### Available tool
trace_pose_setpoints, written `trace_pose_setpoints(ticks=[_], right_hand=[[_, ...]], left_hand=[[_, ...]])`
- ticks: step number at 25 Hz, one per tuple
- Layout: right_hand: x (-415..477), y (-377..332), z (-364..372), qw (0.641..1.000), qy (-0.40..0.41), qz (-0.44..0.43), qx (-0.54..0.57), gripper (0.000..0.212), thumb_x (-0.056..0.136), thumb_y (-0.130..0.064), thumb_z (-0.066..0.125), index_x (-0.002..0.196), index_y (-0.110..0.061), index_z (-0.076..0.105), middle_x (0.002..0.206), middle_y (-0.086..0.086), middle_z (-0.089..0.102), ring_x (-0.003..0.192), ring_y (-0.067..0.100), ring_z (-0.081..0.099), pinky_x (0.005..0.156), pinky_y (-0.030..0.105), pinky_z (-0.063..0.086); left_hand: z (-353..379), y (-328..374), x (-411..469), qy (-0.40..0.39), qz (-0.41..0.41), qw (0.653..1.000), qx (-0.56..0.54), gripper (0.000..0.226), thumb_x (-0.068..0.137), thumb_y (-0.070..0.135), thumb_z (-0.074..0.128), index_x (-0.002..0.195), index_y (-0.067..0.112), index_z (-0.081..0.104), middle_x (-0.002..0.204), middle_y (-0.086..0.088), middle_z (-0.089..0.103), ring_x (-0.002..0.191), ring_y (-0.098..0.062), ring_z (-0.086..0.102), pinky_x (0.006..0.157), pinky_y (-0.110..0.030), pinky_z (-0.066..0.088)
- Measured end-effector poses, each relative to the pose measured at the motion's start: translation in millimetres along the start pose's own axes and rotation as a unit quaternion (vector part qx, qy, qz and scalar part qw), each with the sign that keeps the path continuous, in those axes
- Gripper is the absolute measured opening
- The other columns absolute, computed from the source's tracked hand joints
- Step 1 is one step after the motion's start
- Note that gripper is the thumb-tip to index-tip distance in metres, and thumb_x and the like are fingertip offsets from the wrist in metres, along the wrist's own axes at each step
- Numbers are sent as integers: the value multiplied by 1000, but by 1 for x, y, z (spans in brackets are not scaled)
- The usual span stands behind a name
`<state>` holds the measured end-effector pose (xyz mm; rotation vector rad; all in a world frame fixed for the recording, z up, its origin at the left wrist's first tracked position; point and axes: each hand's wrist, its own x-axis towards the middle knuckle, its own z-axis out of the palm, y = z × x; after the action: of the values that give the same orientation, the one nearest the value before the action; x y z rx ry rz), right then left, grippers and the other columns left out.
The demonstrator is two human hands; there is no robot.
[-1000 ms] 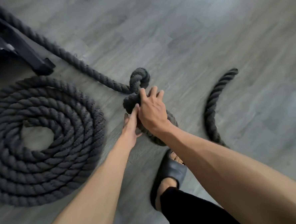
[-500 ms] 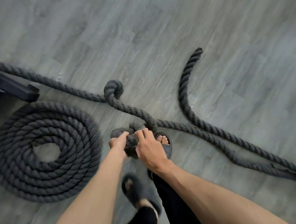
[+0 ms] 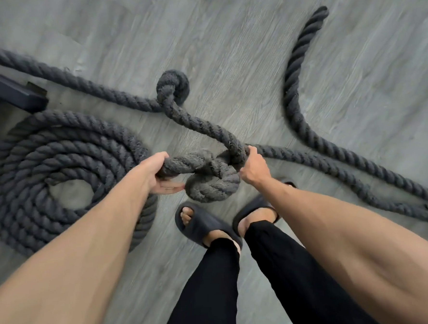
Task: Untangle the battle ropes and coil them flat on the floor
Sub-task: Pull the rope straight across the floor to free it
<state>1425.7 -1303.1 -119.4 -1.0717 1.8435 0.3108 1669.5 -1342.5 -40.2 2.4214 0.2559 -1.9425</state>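
A thick dark grey battle rope runs across the grey floor. Its big knot (image 3: 213,180) hangs lifted just in front of my feet. My left hand (image 3: 156,174) grips the strand on the knot's left side. My right hand (image 3: 252,168) grips the strand on its right side. A second, smaller knot (image 3: 173,85) lies on the floor further away. A flat coil of rope (image 3: 66,176) lies to the left. A loose rope end (image 3: 301,53) curves up at the far right.
A dark metal equipment foot (image 3: 13,92) sticks in from the left, above the coil. My two feet in dark slides (image 3: 204,226) stand just under the knot. Two rope strands (image 3: 359,178) trail off to the right edge.
My hands have lifted the knot and spread apart, one to each side of it. The view has shifted; both feet now stand side by side below the knot.
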Motion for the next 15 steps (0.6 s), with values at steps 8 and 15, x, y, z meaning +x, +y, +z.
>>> trace_pose_setpoints(ticks=[8,15], right_hand=[[94,56,42,906,96,-170,-374,86,76,-21,74,151,-14,31,143,18,38,131,38,37,110,48,33],[94,59,55,935,120,-234,-239,27,89,-22,60,110,-6,53,109,16,56,101,35,53,86,44,38]], left_hand=[[21,43,91,314,262,912,5,54,95,44,44,141,14,40,142,-15,44,127,-35,47,103,-43,40],[61,40,91,370,598,615,357,21,88,24,45,98,19,62,103,-5,59,103,-25,51,92,-38,35]])
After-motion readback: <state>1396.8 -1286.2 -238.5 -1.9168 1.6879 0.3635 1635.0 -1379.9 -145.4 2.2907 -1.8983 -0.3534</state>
